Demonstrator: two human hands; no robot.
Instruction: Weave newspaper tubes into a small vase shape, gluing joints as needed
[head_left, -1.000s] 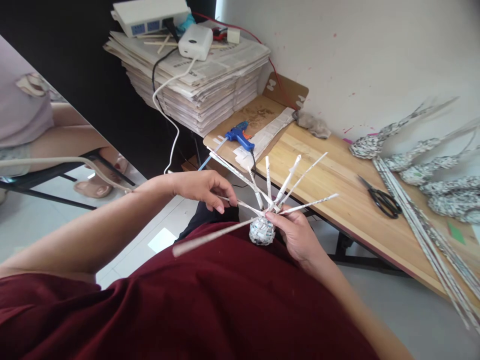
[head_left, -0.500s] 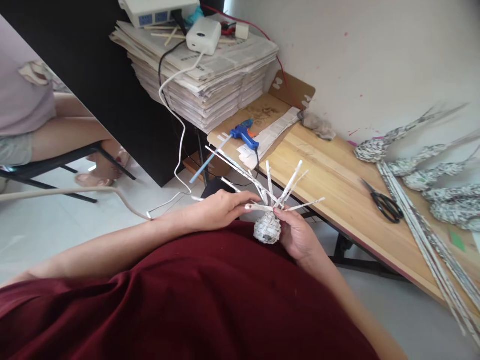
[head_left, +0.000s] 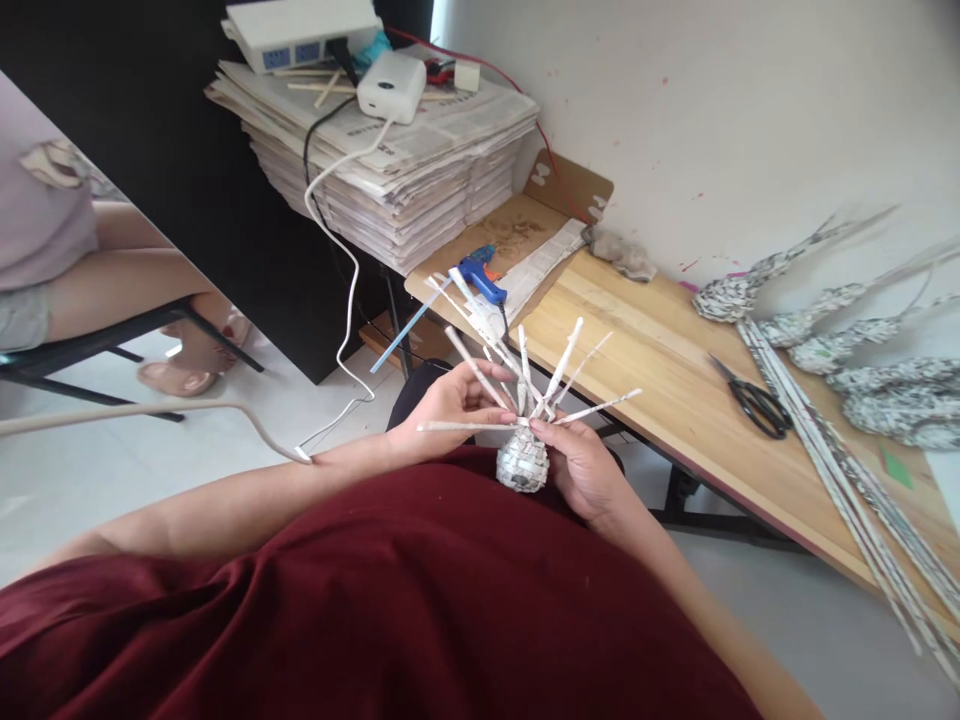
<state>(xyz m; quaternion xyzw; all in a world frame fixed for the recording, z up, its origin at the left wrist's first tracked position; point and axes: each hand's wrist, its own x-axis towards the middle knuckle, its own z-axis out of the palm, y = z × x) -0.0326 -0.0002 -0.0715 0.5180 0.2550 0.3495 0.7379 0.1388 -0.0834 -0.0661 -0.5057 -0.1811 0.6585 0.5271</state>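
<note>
A small woven ball of rolled newspaper point(head_left: 523, 462) sits over my lap, with several thin paper tubes point(head_left: 561, 368) fanning up and outward from its top. My right hand point(head_left: 586, 468) grips the ball from the right side, thumb pressed at the base of the tubes. My left hand point(head_left: 456, 402) is closed in a pinch on one of the paper tubes just left of the ball, fingertips touching the weave. Both forearms rest over my dark red shirt.
A wooden table point(head_left: 675, 400) stands to the right with black scissors point(head_left: 752, 401), a bundle of long paper tubes point(head_left: 840, 470), finished woven pieces point(head_left: 825, 320) and a blue glue gun point(head_left: 480, 280). A stack of newspapers point(head_left: 405, 160) stands behind. Another person's legs point(head_left: 135, 290) show at left.
My left hand has drawn a long tube in from the left toward the ball and now pinches it close against the weave. The right hand keeps its hold on the ball.
</note>
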